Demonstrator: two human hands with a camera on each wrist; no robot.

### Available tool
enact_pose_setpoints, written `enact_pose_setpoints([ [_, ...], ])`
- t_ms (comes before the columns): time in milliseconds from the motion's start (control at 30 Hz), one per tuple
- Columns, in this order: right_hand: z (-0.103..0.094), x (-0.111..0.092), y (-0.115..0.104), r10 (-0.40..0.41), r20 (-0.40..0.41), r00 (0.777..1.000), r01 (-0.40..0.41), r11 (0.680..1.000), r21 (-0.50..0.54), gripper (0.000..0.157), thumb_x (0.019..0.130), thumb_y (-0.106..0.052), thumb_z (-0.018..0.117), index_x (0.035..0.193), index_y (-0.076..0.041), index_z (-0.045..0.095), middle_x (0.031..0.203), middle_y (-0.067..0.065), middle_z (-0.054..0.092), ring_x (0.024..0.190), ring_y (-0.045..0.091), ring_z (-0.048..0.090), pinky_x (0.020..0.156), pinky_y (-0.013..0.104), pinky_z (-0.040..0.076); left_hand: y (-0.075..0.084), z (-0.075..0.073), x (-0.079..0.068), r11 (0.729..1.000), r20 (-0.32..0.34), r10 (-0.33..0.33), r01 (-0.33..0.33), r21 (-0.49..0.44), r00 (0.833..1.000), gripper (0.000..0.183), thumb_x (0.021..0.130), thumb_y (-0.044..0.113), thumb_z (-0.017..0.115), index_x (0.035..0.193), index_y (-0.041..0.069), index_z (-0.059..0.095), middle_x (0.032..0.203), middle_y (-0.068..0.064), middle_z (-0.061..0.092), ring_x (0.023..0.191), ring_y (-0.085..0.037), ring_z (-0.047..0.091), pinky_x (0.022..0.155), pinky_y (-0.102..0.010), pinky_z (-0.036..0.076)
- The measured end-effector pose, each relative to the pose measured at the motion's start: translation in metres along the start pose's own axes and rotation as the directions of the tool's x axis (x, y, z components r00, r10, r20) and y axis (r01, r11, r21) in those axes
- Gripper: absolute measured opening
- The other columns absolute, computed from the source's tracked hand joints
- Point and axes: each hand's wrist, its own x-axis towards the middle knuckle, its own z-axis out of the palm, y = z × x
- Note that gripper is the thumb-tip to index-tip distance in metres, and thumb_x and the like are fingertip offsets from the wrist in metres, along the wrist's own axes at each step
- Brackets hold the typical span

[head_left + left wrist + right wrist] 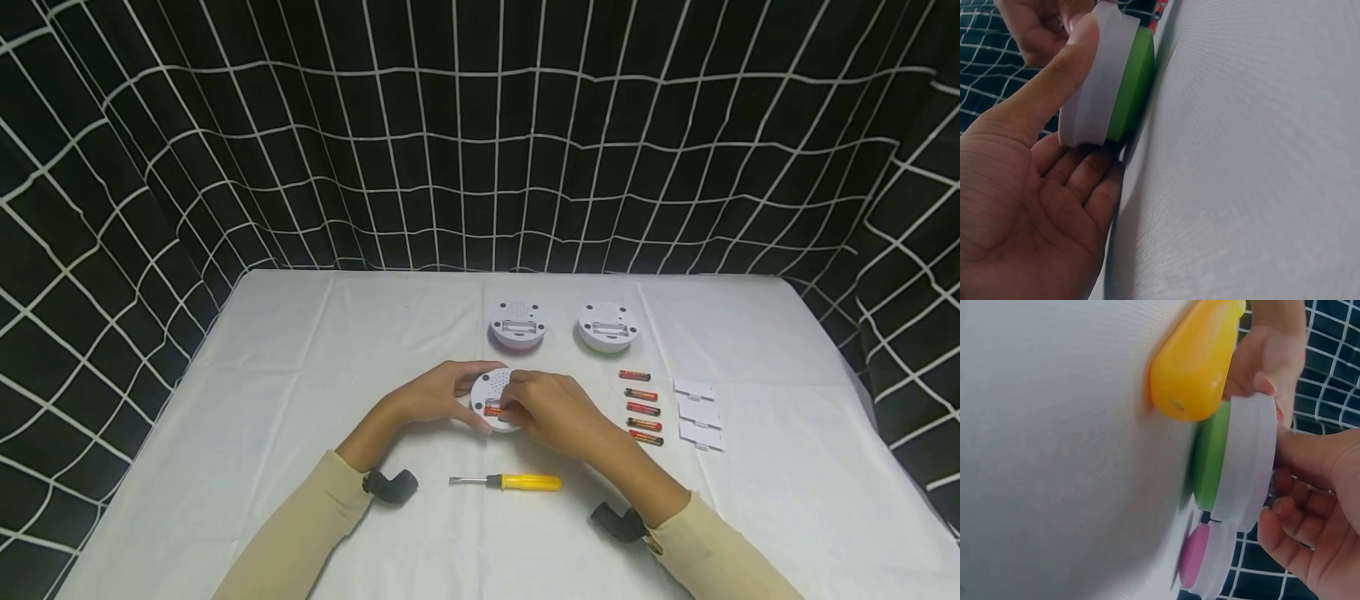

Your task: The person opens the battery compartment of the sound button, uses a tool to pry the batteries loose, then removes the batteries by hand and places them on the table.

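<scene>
My left hand [429,395] holds a round white battery device [491,384] by its side, thumb at the near edge. The device lies face down on the cloth, its green lower part [1130,87] showing in the left wrist view. A red AAA battery [492,411] shows in its compartment. My right hand [558,417] reaches over from the right and pinches the battery there; its fingers hide part of the compartment.
Two similar devices, one pink-edged [517,325] and one green-edged [607,327], stand behind. Several red batteries [642,409] lie in a column at right, beside three white covers [699,414]. A yellow-handled screwdriver [531,482] lies in front. Black netted curtains surround the table.
</scene>
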Motion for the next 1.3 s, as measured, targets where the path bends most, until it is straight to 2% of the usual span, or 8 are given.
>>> enact_pose_setpoints([
  [133,0.001,0.001,0.001,-0.011,-0.031,0.999,0.011,1.000,-0.008,0.006,0.088,-0.015,0.080,0.088,-0.016,0.074,0.081,-0.009,0.058,0.066,0.008,0.053,0.058,0.023,0.047,0.001,0.000,0.000,1.000,-0.004,-0.006,0.006,0.007,1.000,0.094,0.074,0.006,0.091,0.154,0.009,0.042,0.150,-0.004,0.053,0.136,-0.014,0.052,0.113,-0.027,0.041],
  [300,-0.001,0.001,0.001,-0.002,-0.043,0.999,0.002,1.000,0.010,0.010,0.090,-0.021,0.079,0.092,-0.016,0.070,0.082,-0.010,0.063,0.068,0.008,0.054,0.060,0.027,0.049,0.001,-0.001,0.000,1.000,0.000,0.002,-0.002,0.006,1.000,0.094,0.074,0.007,0.090,0.155,0.009,0.042,0.150,-0.005,0.053,0.136,-0.015,0.052,0.113,-0.027,0.041],
  [500,-0.010,0.003,0.001,0.046,-0.033,0.998,-0.043,0.996,0.074,0.014,0.088,-0.012,0.079,0.099,-0.013,0.072,0.085,-0.004,0.072,0.074,0.013,0.062,0.068,0.034,0.055,-0.001,-0.003,0.000,1.000,-0.008,0.008,-0.007,0.021,1.000,0.093,0.074,0.011,0.091,0.154,0.011,0.043,0.148,-0.003,0.056,0.134,-0.014,0.053,0.112,-0.029,0.043],
  [667,-0.011,0.004,0.000,0.045,-0.024,0.999,-0.042,0.991,0.128,0.015,0.087,-0.005,0.079,0.101,-0.007,0.073,0.092,0.002,0.074,0.082,0.016,0.066,0.079,0.036,0.059,-0.001,-0.004,-0.001,0.999,-0.015,0.002,-0.002,0.038,1.000,0.093,0.073,0.012,0.092,0.153,0.011,0.044,0.148,-0.003,0.056,0.135,-0.015,0.053,0.112,-0.029,0.043],
  [800,-0.011,0.004,0.000,0.035,-0.021,0.999,-0.032,0.987,0.157,0.016,0.086,0.000,0.078,0.100,-0.005,0.073,0.092,0.002,0.073,0.083,0.016,0.066,0.080,0.036,0.059,0.001,-0.004,-0.003,0.999,-0.012,-0.002,0.002,0.037,1.000,0.093,0.074,0.012,0.092,0.154,0.011,0.044,0.149,-0.003,0.055,0.135,-0.015,0.053,0.112,-0.029,0.043],
  [1133,-0.012,-0.004,0.002,0.026,-0.041,0.999,-0.020,0.988,0.153,0.012,0.090,0.002,0.072,0.100,-0.003,0.074,0.093,0.004,0.074,0.086,0.018,0.068,0.081,0.035,0.059,-0.001,-0.001,0.000,0.999,-0.008,0.007,-0.007,0.036,1.000,0.093,0.074,0.014,0.092,0.153,0.013,0.045,0.150,-0.001,0.053,0.137,-0.015,0.051,0.114,-0.029,0.041],
  [1300,-0.016,-0.011,0.004,0.027,-0.053,0.998,-0.021,0.994,0.106,0.014,0.086,0.002,0.076,0.099,-0.005,0.074,0.091,0.002,0.073,0.083,0.016,0.067,0.078,0.035,0.059,-0.001,-0.001,-0.001,0.999,-0.012,-0.006,0.007,0.051,1.000,0.093,0.073,0.015,0.093,0.153,0.013,0.045,0.150,0.000,0.054,0.138,-0.015,0.050,0.116,-0.031,0.039],
])
